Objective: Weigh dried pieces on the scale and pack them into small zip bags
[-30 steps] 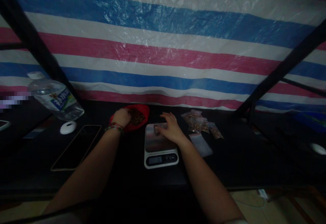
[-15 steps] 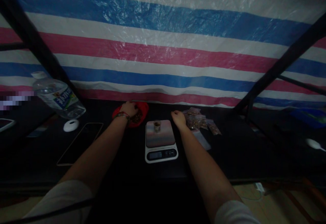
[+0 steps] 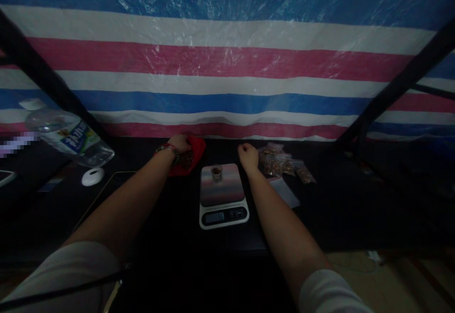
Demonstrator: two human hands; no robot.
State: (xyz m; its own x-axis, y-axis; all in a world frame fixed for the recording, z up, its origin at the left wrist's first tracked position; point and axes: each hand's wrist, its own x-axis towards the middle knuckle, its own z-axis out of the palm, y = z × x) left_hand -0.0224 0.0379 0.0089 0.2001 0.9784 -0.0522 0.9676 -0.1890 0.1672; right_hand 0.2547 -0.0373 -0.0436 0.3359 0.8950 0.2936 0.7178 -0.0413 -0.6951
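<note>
My left hand [image 3: 179, 143], with a braided bracelet on the wrist, reaches into a red bag [image 3: 197, 151] of small brownish dried pieces. Its fingertips are down in the bag and hidden. My right hand [image 3: 248, 157] rests on the dark table, fingers curled in, with nothing visible in them. Beside it lie several small clear bags [image 3: 277, 165] filled with brownish pieces. Between my hands stands a white kitchen scale [image 3: 223, 197] with a lit display. On its plate sits a small clear cup [image 3: 216, 173] with dark contents.
A clear plastic bottle [image 3: 71, 135] leans at the left, near a white rounded object [image 3: 93, 176] and a phone [image 3: 117, 180] partly under my left arm. A flat pale bag [image 3: 286, 192] lies right of my right forearm. Behind the table hangs a striped sheet [image 3: 227, 61] between dark frame bars.
The camera view has shifted slightly. My left hand remains at the red bag, its fingers reaching deeper out of sight. My right hand stays curled beside the small bags.
</note>
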